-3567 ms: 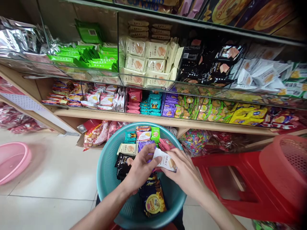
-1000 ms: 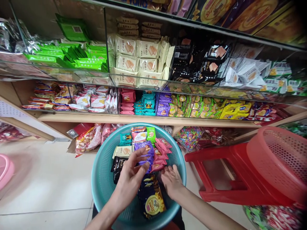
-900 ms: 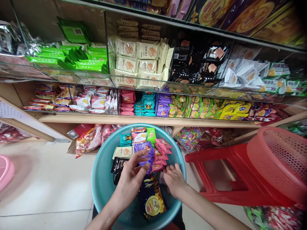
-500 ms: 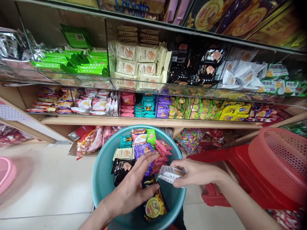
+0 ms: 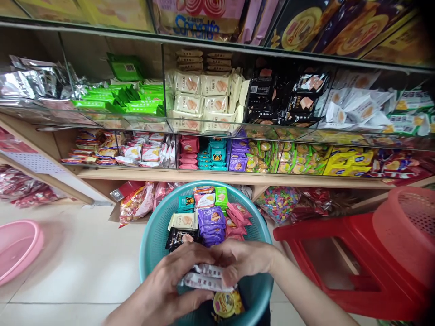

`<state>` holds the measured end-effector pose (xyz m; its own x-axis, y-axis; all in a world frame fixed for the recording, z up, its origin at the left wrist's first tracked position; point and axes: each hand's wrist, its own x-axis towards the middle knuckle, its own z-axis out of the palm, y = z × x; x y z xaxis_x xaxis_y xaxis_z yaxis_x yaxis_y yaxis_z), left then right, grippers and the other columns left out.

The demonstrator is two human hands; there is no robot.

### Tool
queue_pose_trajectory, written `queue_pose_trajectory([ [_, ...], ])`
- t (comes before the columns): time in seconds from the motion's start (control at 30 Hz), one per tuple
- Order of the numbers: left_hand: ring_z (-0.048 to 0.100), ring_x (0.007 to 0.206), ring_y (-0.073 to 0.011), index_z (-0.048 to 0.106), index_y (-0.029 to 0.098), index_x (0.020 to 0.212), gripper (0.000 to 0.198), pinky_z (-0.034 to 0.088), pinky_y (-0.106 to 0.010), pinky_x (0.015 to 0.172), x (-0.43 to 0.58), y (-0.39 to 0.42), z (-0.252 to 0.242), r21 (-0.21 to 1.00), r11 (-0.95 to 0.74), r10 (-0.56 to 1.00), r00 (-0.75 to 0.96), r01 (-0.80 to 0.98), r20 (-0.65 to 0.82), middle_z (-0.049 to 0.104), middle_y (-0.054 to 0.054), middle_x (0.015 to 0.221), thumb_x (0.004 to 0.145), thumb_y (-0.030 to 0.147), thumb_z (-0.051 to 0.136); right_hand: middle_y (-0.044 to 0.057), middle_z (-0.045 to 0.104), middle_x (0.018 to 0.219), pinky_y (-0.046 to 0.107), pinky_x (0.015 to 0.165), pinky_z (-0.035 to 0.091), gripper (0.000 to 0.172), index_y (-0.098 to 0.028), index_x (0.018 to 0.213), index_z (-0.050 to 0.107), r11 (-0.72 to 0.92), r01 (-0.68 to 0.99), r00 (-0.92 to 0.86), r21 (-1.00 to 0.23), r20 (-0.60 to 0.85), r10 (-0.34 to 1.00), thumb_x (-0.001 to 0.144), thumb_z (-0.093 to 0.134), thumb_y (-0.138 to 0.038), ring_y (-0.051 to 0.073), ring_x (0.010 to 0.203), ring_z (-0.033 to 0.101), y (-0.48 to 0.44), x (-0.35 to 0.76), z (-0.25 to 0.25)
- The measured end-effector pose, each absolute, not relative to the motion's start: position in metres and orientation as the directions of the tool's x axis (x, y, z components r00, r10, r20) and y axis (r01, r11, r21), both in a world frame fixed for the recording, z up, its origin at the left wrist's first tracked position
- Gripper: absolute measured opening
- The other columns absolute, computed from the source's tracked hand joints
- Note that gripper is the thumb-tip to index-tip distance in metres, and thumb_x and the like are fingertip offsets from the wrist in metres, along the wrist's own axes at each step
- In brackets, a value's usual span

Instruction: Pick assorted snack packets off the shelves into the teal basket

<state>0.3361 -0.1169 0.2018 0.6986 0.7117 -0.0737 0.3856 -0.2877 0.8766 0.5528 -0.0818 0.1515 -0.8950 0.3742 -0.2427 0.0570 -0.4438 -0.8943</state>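
Both hands meet over the lower half of a teal basket (image 5: 149, 253). My right hand (image 5: 243, 260) grips white snack packets (image 5: 207, 281) from the right. Around their left end curl the fingers and thumb of my left hand (image 5: 178, 276), closed on the same packets. Beneath the hands, a black and gold packet (image 5: 227, 304) lies in the basket. Farther back in it are purple packets (image 5: 211, 222), pink packets (image 5: 238, 217), a cream packet (image 5: 183, 221), black packets (image 5: 180, 237), a teal packet (image 5: 186, 203) and a green packet (image 5: 221, 197).
Glass-fronted shelves (image 5: 217, 174) of sorted snacks run across the back. A red stool (image 5: 340, 262) with a pink basket (image 5: 404, 226) stands at the right. On the floor at the left is a pink basin (image 5: 20, 249). Bagged sweets (image 5: 278, 201) sit under the shelf.
My right hand has brought the white packets left and down to the basket's middle. My left hand has closed on them. The view has shifted, so the scene appears slightly lower and farther right.
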Motion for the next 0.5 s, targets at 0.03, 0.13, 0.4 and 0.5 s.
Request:
queue_pose_trajectory([
  [0.03,0.057,0.104,-0.0141,0.053,0.029,0.112,0.026,0.046,-0.022,0.089,0.329,-0.120,0.200,0.870,-0.271,0.725,0.682,0.412,-0.097,0.061,-0.001,0.115,0.086,0.032,0.056,0.001,0.056,0.091,0.022,0.070,0.040,0.060,-0.014,0.107,0.061,-0.457,0.025,-0.889,-0.889,-0.229,0.397,0.063,0.075,-0.053,0.012,0.079,0.051,-0.083,0.552,0.150],
  [0.13,0.062,0.094,-0.0118,0.051,0.030,0.112,0.026,0.048,-0.016,0.081,0.302,-0.131,0.191,0.820,-0.244,0.776,0.612,0.518,-0.156,0.064,0.001,0.110,0.086,0.032,0.055,0.007,0.058,0.109,0.027,0.078,0.040,0.061,-0.019,0.123,0.055,-0.446,-0.068,-0.817,-0.892,-0.207,0.538,0.072,0.070,-0.050,0.015,0.092,0.054,-0.088,0.559,0.146],
  [0.4,0.065,0.085,-0.0134,0.054,0.028,0.106,0.020,0.049,-0.018,0.071,0.285,-0.149,0.148,0.637,-0.264,0.790,0.541,0.724,-0.288,0.066,0.000,0.101,0.087,0.027,0.050,0.010,0.059,0.114,0.034,0.085,0.040,0.040,-0.023,0.124,0.056,-0.317,-0.268,-0.384,-0.910,-0.201,0.901,0.087,0.056,-0.040,0.021,0.100,0.055,-0.135,0.622,0.127],
  [0.5,0.065,0.084,-0.0155,0.059,0.026,0.098,0.019,0.050,-0.022,0.071,0.305,-0.149,0.134,0.536,-0.316,0.751,0.551,0.783,-0.363,0.066,-0.001,0.097,0.084,0.021,0.048,0.010,0.059,0.115,0.036,0.089,0.040,0.040,-0.025,0.123,0.056,-0.335,-0.327,-0.250,-0.884,-0.261,0.932,0.086,0.055,-0.042,0.022,0.103,0.054,-0.161,0.642,0.115],
])
